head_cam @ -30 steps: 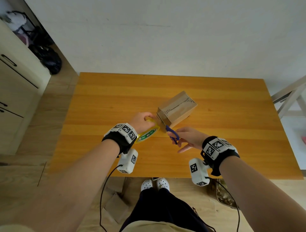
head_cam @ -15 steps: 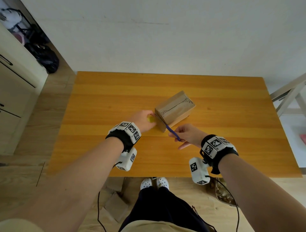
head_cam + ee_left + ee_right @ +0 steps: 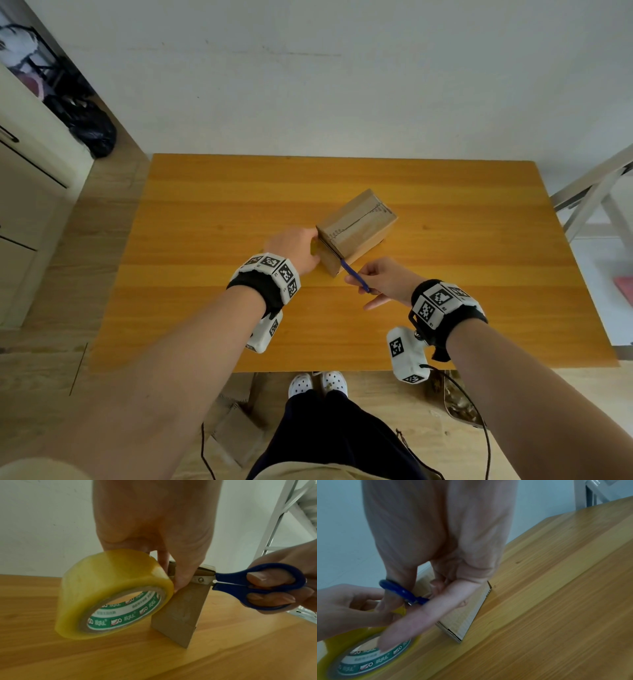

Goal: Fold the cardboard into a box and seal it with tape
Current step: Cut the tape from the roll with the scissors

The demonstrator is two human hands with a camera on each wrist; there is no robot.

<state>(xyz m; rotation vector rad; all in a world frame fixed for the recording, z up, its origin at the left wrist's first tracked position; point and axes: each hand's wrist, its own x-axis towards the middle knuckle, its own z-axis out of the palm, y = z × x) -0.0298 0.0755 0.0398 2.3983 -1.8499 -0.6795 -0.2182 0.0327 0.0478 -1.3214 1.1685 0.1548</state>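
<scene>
The light, stiff box (image 3: 356,228) wants bracing at its end, where the left hand (image 3: 154,536) pinches the tape roll (image 3: 109,595) and the right hand (image 3: 281,588) grips scissors (image 3: 257,584).

A wooden table (image 3: 445,308) with an orange-yellow grain is seen against a white wall. A closed cardboard box (image 3: 356,229) is set on it near the middle, with a tape roll (image 3: 109,595) just beside it.
</scene>
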